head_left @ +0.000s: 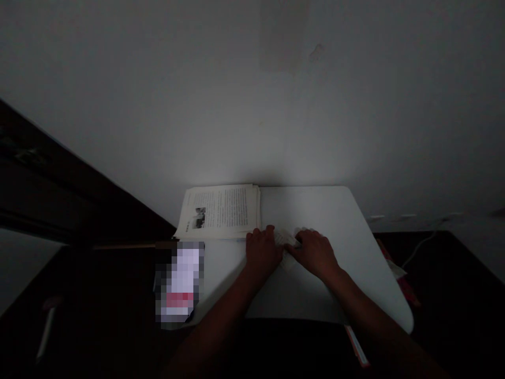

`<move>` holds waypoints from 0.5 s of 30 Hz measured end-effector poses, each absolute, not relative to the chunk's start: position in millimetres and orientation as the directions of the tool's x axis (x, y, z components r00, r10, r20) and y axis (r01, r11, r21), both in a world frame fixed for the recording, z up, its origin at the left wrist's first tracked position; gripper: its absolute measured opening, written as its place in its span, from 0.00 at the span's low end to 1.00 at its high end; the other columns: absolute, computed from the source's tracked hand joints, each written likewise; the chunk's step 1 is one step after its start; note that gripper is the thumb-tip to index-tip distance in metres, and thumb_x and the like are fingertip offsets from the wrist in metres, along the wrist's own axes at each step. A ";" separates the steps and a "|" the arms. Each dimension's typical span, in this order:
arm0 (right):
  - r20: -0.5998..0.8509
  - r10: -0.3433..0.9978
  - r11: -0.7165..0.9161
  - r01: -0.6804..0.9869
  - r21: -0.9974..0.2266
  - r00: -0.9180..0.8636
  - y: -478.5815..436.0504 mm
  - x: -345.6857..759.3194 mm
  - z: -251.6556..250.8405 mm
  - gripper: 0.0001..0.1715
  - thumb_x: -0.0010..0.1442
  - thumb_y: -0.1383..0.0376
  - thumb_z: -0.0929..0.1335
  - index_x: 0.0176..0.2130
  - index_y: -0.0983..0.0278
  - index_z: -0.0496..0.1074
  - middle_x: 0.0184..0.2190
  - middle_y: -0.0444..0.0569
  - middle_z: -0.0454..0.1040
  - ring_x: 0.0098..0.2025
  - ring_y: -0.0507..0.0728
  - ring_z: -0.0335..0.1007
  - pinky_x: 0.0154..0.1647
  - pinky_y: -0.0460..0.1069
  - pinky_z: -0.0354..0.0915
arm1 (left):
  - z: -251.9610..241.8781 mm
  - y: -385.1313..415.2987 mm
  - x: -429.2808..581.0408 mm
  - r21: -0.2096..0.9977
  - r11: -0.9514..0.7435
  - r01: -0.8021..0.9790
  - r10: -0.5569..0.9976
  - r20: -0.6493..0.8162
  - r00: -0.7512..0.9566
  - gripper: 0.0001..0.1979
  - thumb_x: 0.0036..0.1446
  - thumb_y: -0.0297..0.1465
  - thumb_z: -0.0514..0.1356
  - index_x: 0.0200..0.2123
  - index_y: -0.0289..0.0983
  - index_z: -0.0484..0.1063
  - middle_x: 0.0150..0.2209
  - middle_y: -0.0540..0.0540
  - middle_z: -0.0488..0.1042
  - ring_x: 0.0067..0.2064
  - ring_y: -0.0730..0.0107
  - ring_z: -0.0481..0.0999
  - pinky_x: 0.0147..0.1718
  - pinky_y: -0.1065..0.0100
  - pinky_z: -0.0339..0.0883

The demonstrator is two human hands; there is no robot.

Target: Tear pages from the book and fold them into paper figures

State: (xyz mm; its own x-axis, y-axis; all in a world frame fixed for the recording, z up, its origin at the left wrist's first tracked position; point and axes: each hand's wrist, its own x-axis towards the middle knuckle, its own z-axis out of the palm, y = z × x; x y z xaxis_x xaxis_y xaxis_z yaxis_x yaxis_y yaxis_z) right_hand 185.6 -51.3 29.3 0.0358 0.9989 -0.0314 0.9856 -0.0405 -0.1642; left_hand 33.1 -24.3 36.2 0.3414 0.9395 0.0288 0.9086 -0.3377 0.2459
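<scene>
One piece of creased paper: was between the two hands, over the white table. Left hand: fingers bent, touching the paper. Right hand: thumb and fingers against it; dimness hid whether either clamped. Printed sheets: lay at the table's far left.

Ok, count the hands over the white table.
2: the left hand at the left of the pale paper, the right hand at its right. No others show; in this dimness, none seem hidden.
</scene>
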 end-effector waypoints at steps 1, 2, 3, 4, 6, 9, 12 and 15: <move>-0.028 0.999 -0.037 0.986 -0.165 0.033 -51.3 185.5 29.6 0.21 0.55 0.49 0.64 0.33 0.64 0.71 0.34 0.52 0.74 0.40 0.61 0.68 0.38 0.52 0.57 | 38.4 -22.2 32.7 0.241 -0.338 0.910 0.938 0.005 0.347 0.25 0.52 0.41 0.60 0.50 0.35 0.64 0.40 0.41 0.74 0.45 0.54 0.69 0.44 0.57 0.57; -0.025 0.999 -0.035 0.986 -0.165 0.031 -51.3 185.3 29.9 0.21 0.55 0.49 0.65 0.33 0.64 0.71 0.34 0.52 0.74 0.40 0.61 0.68 0.38 0.52 0.57 | 40.1 -20.5 32.2 0.236 -0.338 0.911 0.937 -0.011 0.350 0.25 0.51 0.41 0.60 0.49 0.35 0.64 0.40 0.41 0.74 0.45 0.54 0.69 0.44 0.57 0.56; -0.021 0.999 -0.035 0.986 -0.165 0.032 -51.3 185.1 30.2 0.21 0.55 0.49 0.65 0.33 0.64 0.71 0.34 0.52 0.74 0.40 0.61 0.68 0.38 0.52 0.57 | 41.4 -19.2 31.6 0.230 -0.340 0.912 0.935 -0.018 0.353 0.24 0.51 0.40 0.60 0.49 0.35 0.64 0.40 0.41 0.74 0.45 0.54 0.70 0.44 0.57 0.56; -0.018 0.999 -0.036 0.986 -0.165 0.033 -51.4 184.9 30.5 0.20 0.55 0.49 0.65 0.33 0.64 0.71 0.34 0.52 0.74 0.40 0.61 0.68 0.38 0.52 0.57 | 42.4 -18.4 30.9 0.222 -0.342 0.913 0.935 -0.021 0.355 0.24 0.51 0.40 0.60 0.49 0.35 0.64 0.40 0.41 0.74 0.44 0.54 0.70 0.44 0.57 0.56; -0.014 0.999 -0.036 0.985 -0.168 0.034 -51.6 184.7 30.9 0.20 0.55 0.49 0.65 0.32 0.63 0.70 0.33 0.52 0.74 0.39 0.61 0.68 0.38 0.52 0.57 | 43.8 -17.9 29.5 0.201 -0.348 0.916 0.933 -0.016 0.359 0.23 0.51 0.39 0.61 0.48 0.36 0.64 0.39 0.41 0.75 0.44 0.53 0.70 0.44 0.57 0.56; -0.010 0.999 -0.037 0.985 -0.169 0.035 -51.8 184.9 30.8 0.20 0.55 0.49 0.64 0.31 0.63 0.70 0.33 0.52 0.73 0.39 0.61 0.67 0.37 0.53 0.57 | 45.8 -18.5 27.1 0.183 -0.361 0.914 0.929 -0.019 0.371 0.22 0.51 0.39 0.60 0.48 0.36 0.64 0.39 0.42 0.75 0.44 0.53 0.70 0.44 0.57 0.56; -0.015 1.000 -0.030 0.984 -0.176 0.027 -51.8 185.3 30.3 0.20 0.55 0.49 0.64 0.31 0.63 0.70 0.33 0.52 0.73 0.40 0.61 0.68 0.38 0.53 0.57 | 48.0 -18.2 22.9 0.164 -0.357 0.920 0.930 -0.031 0.366 0.22 0.51 0.37 0.60 0.49 0.36 0.64 0.38 0.41 0.76 0.44 0.54 0.71 0.44 0.57 0.56; -0.021 0.999 -0.030 0.983 -0.183 0.026 -51.6 185.4 30.2 0.20 0.55 0.49 0.64 0.31 0.63 0.70 0.33 0.52 0.73 0.40 0.61 0.68 0.38 0.53 0.57 | 49.5 -17.3 16.1 0.145 -0.347 0.927 0.933 -0.048 0.357 0.22 0.51 0.36 0.60 0.50 0.36 0.63 0.38 0.41 0.76 0.44 0.54 0.71 0.43 0.57 0.56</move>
State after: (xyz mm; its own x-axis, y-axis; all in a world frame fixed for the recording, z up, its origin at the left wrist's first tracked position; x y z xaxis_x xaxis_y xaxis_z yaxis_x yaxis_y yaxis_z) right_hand 185.4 -51.6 30.2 0.0263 0.9994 -0.0214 0.9826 -0.0298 -0.1834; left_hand 16.1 -17.3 49.5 0.3566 0.9330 -0.0481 0.9267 -0.3466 0.1454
